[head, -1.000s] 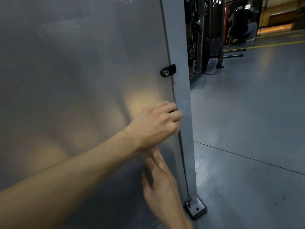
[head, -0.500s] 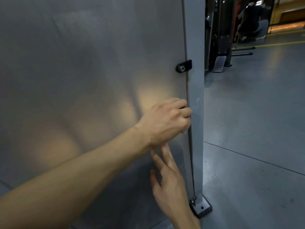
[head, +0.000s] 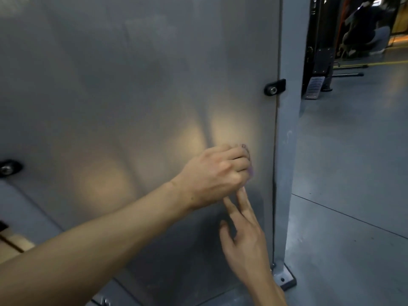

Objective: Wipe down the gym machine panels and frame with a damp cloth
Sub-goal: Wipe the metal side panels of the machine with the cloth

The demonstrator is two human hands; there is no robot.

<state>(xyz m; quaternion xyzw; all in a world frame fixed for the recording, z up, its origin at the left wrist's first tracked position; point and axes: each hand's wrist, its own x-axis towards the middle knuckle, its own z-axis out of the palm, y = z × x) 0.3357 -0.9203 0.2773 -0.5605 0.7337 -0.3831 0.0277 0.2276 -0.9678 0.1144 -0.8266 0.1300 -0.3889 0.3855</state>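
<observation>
- Frame centre: I see the left hand [head: 217, 173], fingers curled, gripping a small purplish cloth [head: 249, 161]. Only a sliver of the cloth shows past the knuckles, pressed against the large matte grey metal panel [head: 136, 85].
- Lower centre-right: the right hand [head: 245, 237] has its fingers straight, holding nothing, with the fingertips [head: 241, 195] touching the panel just beneath the left hand.
- Right of the hands: a grey painted upright frame post [head: 288, 120] edges the panel, with its bolted foot plate [head: 286, 278] on the grey floor [head: 353, 173].
- Upper right: a black clip with a silver bolt [head: 274, 87] joins panel and post.
- Far left edge: a second black clip [head: 8, 168], blurred.
</observation>
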